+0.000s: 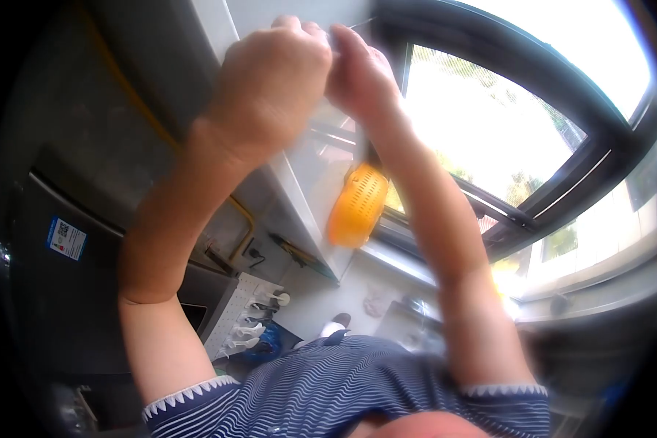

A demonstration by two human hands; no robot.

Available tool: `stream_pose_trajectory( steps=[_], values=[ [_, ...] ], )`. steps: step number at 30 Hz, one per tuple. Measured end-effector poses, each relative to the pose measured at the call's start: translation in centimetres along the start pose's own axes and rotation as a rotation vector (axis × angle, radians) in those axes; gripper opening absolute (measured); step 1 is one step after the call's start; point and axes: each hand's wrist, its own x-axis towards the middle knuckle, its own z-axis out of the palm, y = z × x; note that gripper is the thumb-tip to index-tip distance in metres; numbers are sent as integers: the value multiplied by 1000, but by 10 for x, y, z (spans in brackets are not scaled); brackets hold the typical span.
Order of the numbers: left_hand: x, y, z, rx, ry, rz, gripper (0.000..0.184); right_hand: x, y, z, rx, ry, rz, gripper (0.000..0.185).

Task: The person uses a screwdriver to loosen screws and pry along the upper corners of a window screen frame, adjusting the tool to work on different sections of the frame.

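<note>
Both arms stretch up and away from me, and the hands meet near the top of the view. My left hand point(276, 84) is closed, its back turned toward me and slightly blurred. Right beside it, my right hand point(365, 77) has its fingers bent together against the left one. A small pale spot shows between the fingertips, too small to name. Whatever the hands grip is hidden behind them. Below the hands, an orange basket with slotted holes point(360, 204) sits by the white ledge point(306, 197).
A dark-framed window point(489, 124) with bright light stands on the right. At left is a dark appliance point(87, 292) with a blue and white label point(67, 238). White hooks point(247, 332) line a perforated panel. A yellow pipe point(244, 226) runs along the wall.
</note>
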Motion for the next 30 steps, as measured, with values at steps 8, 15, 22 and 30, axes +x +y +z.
stream_pose_trajectory(
  steps=[8, 15, 22, 30],
  values=[
    [1, 1, 0, -30, 107, -19, 27, 4, -42, -35, -1579, -86, -708, 28],
    [-3, -6, 10, -46, 135, 4, 27, 5, -49, 12, -1822, -424, -926, 17],
    [-4, -7, 11, 13, 197, 136, 27, 6, -34, 1, -1801, -291, -1047, 15],
    [-2, -16, 10, 227, 222, 314, 23, -14, -11, 0, -1426, 15, -931, 26]
  ],
)
